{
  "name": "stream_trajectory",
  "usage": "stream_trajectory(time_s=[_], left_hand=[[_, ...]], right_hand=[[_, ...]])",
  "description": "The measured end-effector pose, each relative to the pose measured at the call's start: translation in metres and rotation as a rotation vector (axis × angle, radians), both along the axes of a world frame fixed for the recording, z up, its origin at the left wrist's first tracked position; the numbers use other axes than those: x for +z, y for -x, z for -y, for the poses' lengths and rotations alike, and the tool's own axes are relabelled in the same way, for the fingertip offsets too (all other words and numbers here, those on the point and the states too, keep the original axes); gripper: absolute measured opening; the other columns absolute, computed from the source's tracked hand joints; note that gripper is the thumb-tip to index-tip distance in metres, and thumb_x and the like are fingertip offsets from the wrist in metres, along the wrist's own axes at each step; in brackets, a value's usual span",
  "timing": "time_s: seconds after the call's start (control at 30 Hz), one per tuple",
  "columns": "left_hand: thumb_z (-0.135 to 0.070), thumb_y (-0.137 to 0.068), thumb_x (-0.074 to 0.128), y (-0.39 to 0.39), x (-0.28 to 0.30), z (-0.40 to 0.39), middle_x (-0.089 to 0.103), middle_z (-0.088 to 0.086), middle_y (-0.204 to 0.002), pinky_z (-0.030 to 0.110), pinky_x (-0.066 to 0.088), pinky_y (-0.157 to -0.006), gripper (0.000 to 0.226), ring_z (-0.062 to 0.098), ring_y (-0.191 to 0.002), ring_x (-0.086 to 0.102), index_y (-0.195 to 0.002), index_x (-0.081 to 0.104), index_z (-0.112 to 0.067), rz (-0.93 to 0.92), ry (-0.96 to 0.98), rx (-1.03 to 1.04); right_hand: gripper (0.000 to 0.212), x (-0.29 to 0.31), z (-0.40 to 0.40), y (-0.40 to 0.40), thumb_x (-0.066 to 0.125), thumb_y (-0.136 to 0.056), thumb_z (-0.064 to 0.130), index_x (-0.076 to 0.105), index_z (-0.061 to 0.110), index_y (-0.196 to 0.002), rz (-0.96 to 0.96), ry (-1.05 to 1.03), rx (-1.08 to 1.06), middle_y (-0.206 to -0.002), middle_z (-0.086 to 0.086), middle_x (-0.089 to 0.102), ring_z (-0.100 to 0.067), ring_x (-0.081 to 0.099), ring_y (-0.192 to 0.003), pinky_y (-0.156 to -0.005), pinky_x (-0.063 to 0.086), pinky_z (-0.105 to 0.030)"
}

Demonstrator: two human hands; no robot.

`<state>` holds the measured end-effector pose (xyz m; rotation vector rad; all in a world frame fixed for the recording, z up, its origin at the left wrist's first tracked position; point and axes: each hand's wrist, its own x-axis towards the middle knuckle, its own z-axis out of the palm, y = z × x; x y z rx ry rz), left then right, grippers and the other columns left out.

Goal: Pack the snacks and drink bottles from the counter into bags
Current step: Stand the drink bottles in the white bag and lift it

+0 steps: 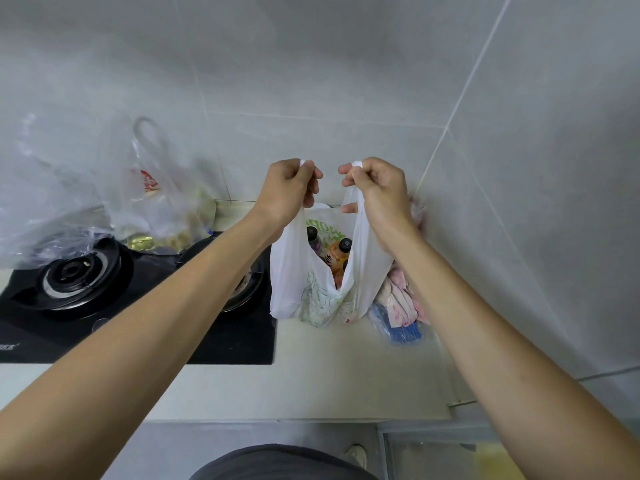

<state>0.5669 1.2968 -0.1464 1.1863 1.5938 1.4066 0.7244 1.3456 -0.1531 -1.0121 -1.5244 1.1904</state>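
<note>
A white plastic bag (294, 282) with green print stands on the pale counter (329, 368), right of the stove. My left hand (285, 190) grips its left handle and my right hand (379, 190) grips its right handle, both raised above the bag and a little apart. Through the open mouth I see an orange drink bottle (337, 252) with a black cap and a dark bottle (314, 239) beside it. Behind the bag on the right lie pink-and-white snack packets (398, 299) and a blue packet (403, 332) in clear wrapping.
A black two-burner gas stove (79, 278) fills the left of the counter. Clear plastic bags (156, 202) holding yellowish items stand at the stove's back against the tiled wall. The wall corner closes in on the right.
</note>
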Motion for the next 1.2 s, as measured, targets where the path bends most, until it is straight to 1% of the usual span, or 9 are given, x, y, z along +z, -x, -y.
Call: stream_trajectory(time_s=[0.17,0.33,0.43,0.57,0.77,0.9,1.07,1.13,1.2], left_hand=[[-0.020,-0.106,0.045,0.004,0.000,-0.015,0.061,0.004,-0.071,0.022,0.049,-0.059,0.031,0.014,-0.056,0.055,-0.090,0.066,-0.004,0.007,0.026,0.000],[-0.018,-0.105,0.046,0.005,-0.002,-0.021,0.062,0.004,-0.070,0.024,0.053,-0.061,0.029,0.014,-0.057,0.057,-0.090,0.066,-0.003,0.006,0.059,-0.022],[-0.017,-0.106,0.045,0.007,-0.005,-0.022,0.059,0.004,-0.067,0.021,0.050,-0.058,0.031,0.015,-0.055,0.056,-0.085,0.064,-0.006,-0.004,0.085,-0.018],[-0.015,-0.106,0.043,0.008,-0.007,-0.024,0.056,0.004,-0.064,0.024,0.046,-0.055,0.033,0.016,-0.052,0.051,-0.079,0.061,-0.007,0.006,0.104,-0.040],[-0.013,-0.103,0.045,0.006,-0.009,-0.026,0.058,0.007,-0.065,0.026,0.048,-0.056,0.029,0.019,-0.056,0.053,-0.081,0.063,-0.005,-0.026,0.137,-0.025],[-0.013,-0.102,0.046,0.008,-0.014,-0.025,0.059,0.006,-0.065,0.026,0.050,-0.059,0.027,0.019,-0.058,0.055,-0.084,0.064,-0.004,-0.053,0.165,-0.014],[-0.014,-0.101,0.049,0.004,-0.018,-0.024,0.062,0.008,-0.067,0.027,0.052,-0.065,0.025,0.019,-0.061,0.059,-0.089,0.066,0.000,-0.084,0.184,-0.019],[-0.015,-0.101,0.050,0.003,-0.021,-0.025,0.065,0.009,-0.068,0.031,0.052,-0.072,0.027,0.018,-0.062,0.061,-0.093,0.067,0.003,-0.117,0.190,-0.026],[-0.017,-0.101,0.050,0.001,-0.022,-0.026,0.067,0.009,-0.069,0.035,0.053,-0.078,0.029,0.016,-0.061,0.063,-0.096,0.068,0.005,-0.137,0.191,-0.034]], right_hand=[[0.023,0.000,-0.010,0.009,0.052,-0.102,0.005,0.064,0.006,-0.082,0.011,0.019,0.028,-0.108,-0.009,0.074,-0.014,0.066,-0.091,-0.054,0.059,-0.034],[0.022,-0.004,-0.016,0.013,0.051,-0.101,0.007,0.064,0.006,-0.083,0.059,0.057,0.037,-0.109,-0.008,0.073,-0.013,0.067,-0.088,-0.057,0.061,-0.037],[0.022,-0.006,-0.019,0.010,0.051,-0.102,0.010,0.065,0.006,-0.086,0.065,0.103,0.017,-0.109,-0.008,0.072,-0.013,0.068,-0.088,-0.059,0.063,-0.040],[0.023,-0.011,-0.020,0.007,0.054,-0.103,0.013,0.064,0.007,-0.083,0.057,0.126,0.032,-0.109,-0.010,0.071,-0.015,0.069,-0.087,-0.057,0.061,-0.037],[0.022,-0.017,-0.023,0.001,0.056,-0.102,0.013,0.068,0.001,-0.088,0.085,0.133,0.026,-0.105,-0.013,0.071,-0.017,0.070,-0.085,-0.064,0.064,-0.038],[0.022,-0.025,-0.028,-0.007,0.056,-0.098,0.008,0.066,0.004,-0.079,0.123,0.141,0.023,-0.098,-0.017,0.073,-0.019,0.070,-0.082,-0.068,0.064,-0.036],[0.023,-0.032,-0.032,-0.014,0.057,-0.095,0.004,0.062,0.007,-0.073,0.200,0.115,0.017,-0.088,-0.018,0.072,-0.021,0.069,-0.077,-0.065,0.061,-0.031],[0.025,-0.035,-0.034,-0.016,0.057,-0.093,0.002,0.061,0.009,-0.069,0.226,0.096,0.014,-0.080,-0.015,0.070,-0.022,0.068,-0.073,-0.067,0.061,-0.035],[0.034,-0.038,-0.035,-0.017,0.058,-0.089,0.007,0.058,0.023,-0.060,0.253,0.067,0.001,-0.075,-0.015,0.070,-0.022,0.067,-0.069,-0.072,0.061,-0.044]])
